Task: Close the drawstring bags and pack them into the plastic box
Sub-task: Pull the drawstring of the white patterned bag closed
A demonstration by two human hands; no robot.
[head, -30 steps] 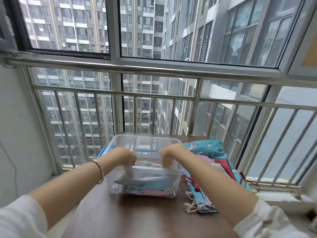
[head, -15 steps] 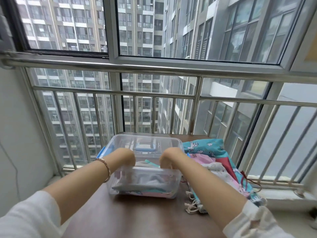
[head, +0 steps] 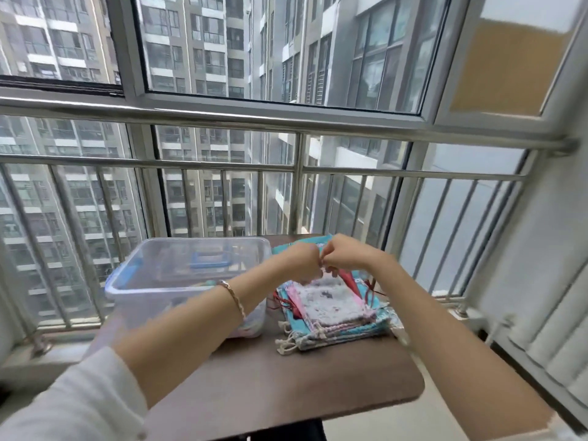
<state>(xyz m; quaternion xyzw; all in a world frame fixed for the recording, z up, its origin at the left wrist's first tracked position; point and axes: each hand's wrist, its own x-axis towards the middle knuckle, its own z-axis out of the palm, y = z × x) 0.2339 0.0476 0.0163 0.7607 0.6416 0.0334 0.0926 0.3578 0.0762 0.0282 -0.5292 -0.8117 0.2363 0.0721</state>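
A clear plastic box [head: 127,289] stands on the left half of the small brown table [head: 286,386], with bags dimly visible inside near its bottom. To its right lies a stack of flat drawstring bags [head: 331,308]; the top one is white with a small print. My left hand [head: 302,261] and my right hand [head: 342,256] meet over the far end of that stack, fingers pinched at the top edge of the white bag. The exact grip is blurred.
A lid with a blue handle [head: 208,261] shows through the box's far wall. A steel railing [head: 299,198] and window run right behind the table. White wall panels [head: 541,313] stand at the right. The table's near part is bare wood.
Both hands have left the plastic box and moved right, onto the stack of bags. The view has shifted right as well.
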